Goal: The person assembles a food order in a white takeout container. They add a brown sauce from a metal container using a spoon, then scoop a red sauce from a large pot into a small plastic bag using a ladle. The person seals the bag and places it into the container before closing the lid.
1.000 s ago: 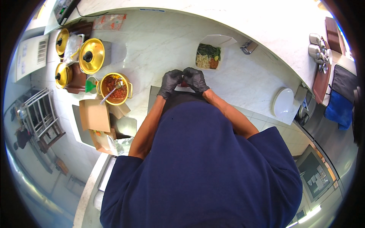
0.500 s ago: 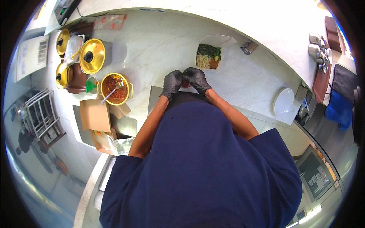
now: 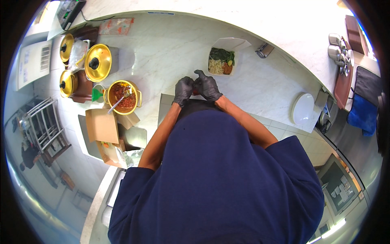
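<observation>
Both my hands wear black gloves and meet close in front of my body at the counter's near edge. My left hand is closed, its fingers pinched. My right hand is closed too, with one finger raised. Between and below them shows a small red thing; the gloves cover most of it and its kind is unclear. Just beyond stands an open white takeaway box holding dark leafy greens, pale strands like sprouts, and a reddish-brown heap.
To the left, a gold pot holds red chunky food and a spoon. Near it are lidded gold pots, a green funnel and an open brown carton. A white round lid lies right, and a metal dispenser stands beyond the box.
My right hand has turned slightly and one finger now sticks up. Both hands have stayed together at nearly the same spot.
</observation>
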Motion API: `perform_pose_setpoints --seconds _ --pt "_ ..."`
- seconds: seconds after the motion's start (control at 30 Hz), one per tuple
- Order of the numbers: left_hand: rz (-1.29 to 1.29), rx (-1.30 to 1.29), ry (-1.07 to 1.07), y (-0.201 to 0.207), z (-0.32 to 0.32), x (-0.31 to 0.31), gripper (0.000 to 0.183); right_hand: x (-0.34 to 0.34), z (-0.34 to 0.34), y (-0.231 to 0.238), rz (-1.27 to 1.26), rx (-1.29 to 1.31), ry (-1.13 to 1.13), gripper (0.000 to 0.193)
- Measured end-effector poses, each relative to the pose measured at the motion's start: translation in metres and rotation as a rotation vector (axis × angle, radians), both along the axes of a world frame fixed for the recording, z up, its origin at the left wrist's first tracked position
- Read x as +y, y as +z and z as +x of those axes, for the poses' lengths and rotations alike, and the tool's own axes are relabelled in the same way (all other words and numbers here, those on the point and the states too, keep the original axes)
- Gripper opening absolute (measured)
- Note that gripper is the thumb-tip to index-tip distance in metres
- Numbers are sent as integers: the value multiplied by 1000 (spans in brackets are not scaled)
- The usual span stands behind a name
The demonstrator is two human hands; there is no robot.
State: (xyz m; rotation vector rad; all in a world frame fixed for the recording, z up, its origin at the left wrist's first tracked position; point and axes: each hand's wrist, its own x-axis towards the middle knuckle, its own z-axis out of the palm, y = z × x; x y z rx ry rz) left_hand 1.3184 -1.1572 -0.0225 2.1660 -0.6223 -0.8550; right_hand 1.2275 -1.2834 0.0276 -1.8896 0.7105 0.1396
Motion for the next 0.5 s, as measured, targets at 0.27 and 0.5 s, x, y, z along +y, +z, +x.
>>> perform_pose_setpoints --seconds 0.27,0.5 --pt "-241 182 117 16 -7 4 11 -3 1 -14 -90 -22 -146 40" --pt "-181 -387 -203 31 -6 6 13 4 1 -19 -83 96 -214 27"
